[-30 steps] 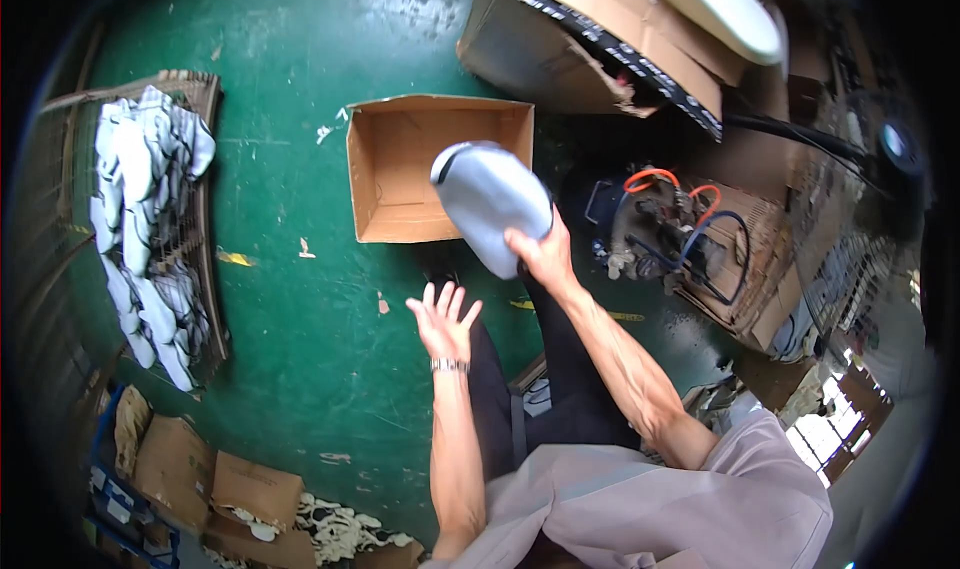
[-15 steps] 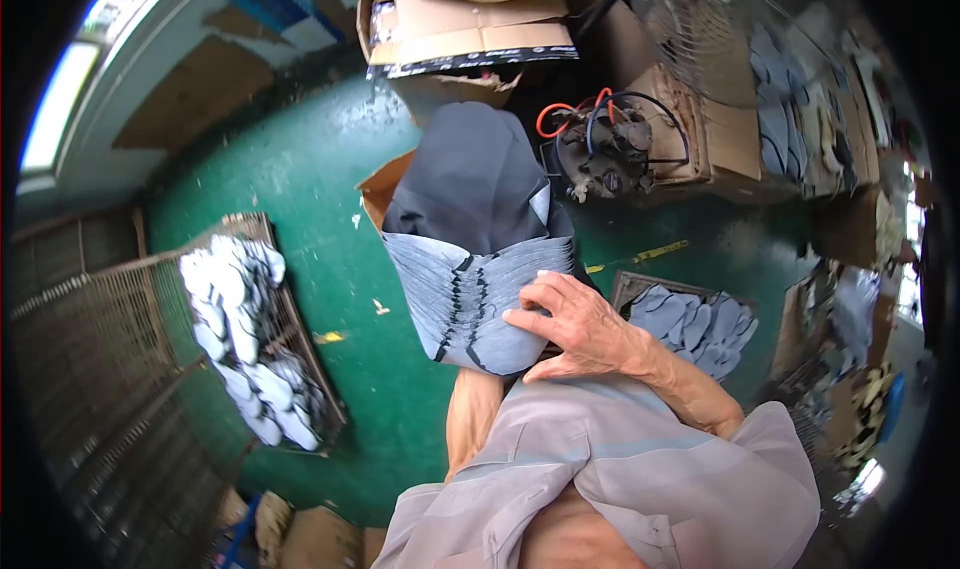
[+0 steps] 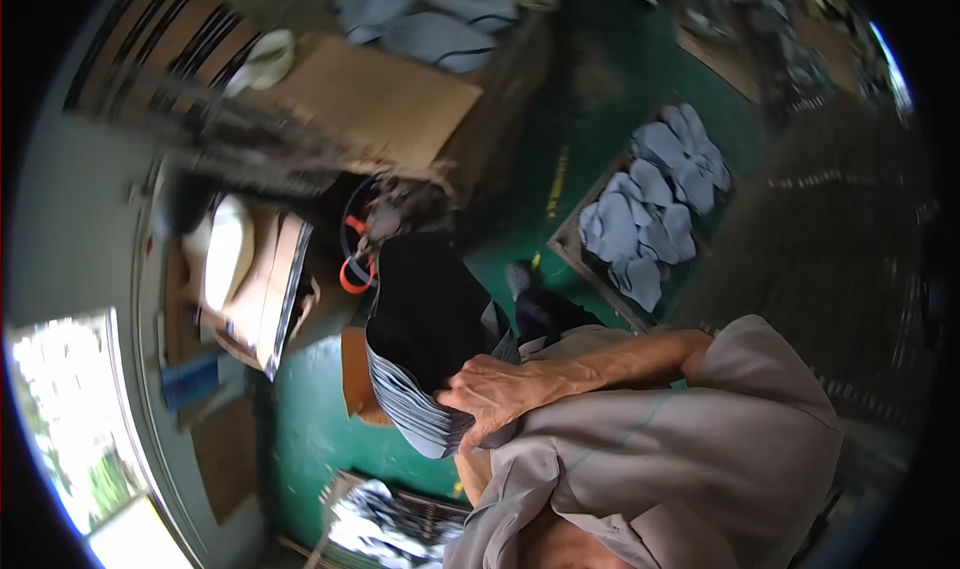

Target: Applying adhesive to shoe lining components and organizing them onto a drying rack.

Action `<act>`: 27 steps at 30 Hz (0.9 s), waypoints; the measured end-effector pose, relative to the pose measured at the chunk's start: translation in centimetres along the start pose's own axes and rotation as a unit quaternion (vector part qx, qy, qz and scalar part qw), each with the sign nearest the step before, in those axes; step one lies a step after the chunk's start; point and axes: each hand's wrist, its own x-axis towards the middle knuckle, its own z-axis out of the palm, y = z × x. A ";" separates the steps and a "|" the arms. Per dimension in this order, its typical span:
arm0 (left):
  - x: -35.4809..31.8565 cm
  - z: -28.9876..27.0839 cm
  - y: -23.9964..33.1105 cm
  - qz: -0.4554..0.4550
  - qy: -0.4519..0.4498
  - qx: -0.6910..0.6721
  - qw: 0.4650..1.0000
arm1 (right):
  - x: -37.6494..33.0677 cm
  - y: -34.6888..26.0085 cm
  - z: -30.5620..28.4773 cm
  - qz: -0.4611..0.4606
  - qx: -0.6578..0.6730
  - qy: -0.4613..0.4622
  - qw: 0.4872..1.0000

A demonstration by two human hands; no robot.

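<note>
A thick stack of thin, layered pieces (image 3: 410, 399), black on its broad face and grey along the edges, is in front of my body. My right hand (image 3: 490, 399) lies over its near right edge, fingers curled and pressed onto the layers, thumb pointing down along the side. Only a short stretch of my left forearm shows, below the stack. The left hand itself is hidden under or behind the pieces. A brown cardboard flap (image 3: 357, 379) sticks out at the stack's left side.
Grey sole-shaped pieces fill a tray (image 3: 562, 241) on the green floor, ahead right. Another rack (image 3: 340, 489) of pieces stands lower left. Left are an open carton (image 3: 268, 314) with a white sole shape on it and an orange-and-blue cable (image 3: 355, 274). A cardboard-topped bench (image 3: 370, 99) is ahead.
My view has swung round to the right, so the carton and cable now lie left. My right hand has moved from resting loosely on the grey edges to pressing on the stack's near edge.
</note>
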 end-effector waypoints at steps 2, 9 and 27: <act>2.5 5.5 -1.0 -0.005 -0.056 0.057 0.997 | -2.6 3.3 -3.1 0.062 0.019 0.004 0.998; 11.2 16.3 -2.5 0.054 -0.143 0.239 0.959 | -10.3 9.8 -12.4 0.211 -0.009 0.197 0.957; 34.7 40.2 20.6 0.091 -0.145 0.193 0.966 | -21.0 30.8 -38.0 -0.018 0.653 0.703 0.282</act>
